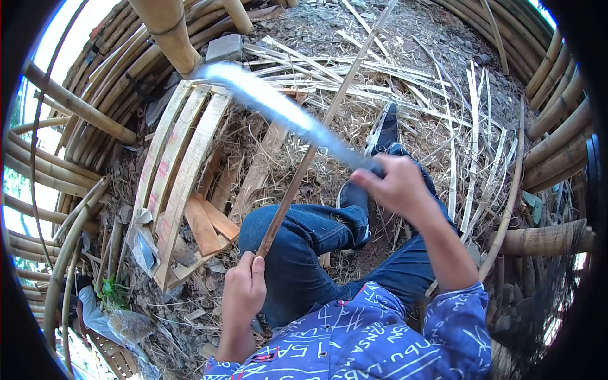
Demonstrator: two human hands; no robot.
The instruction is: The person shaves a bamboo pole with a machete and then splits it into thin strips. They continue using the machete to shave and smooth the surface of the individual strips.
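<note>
My left hand (pixel 244 288) is closed around the lower end of a long, narrow bamboo strip (pixel 296 183), with the thumb lying along it. From there the strip slants up and away to the right, past my bent knee. In my right hand (pixel 400 190) is the dark handle of a machete (pixel 272 104). Its broad blade, bright with glare and slightly blurred, points to the upper left and overlaps the strip in this view. My legs in blue jeans (pixel 291 234) are bent beneath both hands.
A slatted wooden pallet (pixel 183 158) leans at the left, with short boards (pixel 206 228) beside it. Split bamboo strips (pixel 472 152) and shavings litter the ground ahead and right. Bamboo poles (pixel 63 164) stack up on both sides, and one thick pole (pixel 168 35) stands near the blade tip.
</note>
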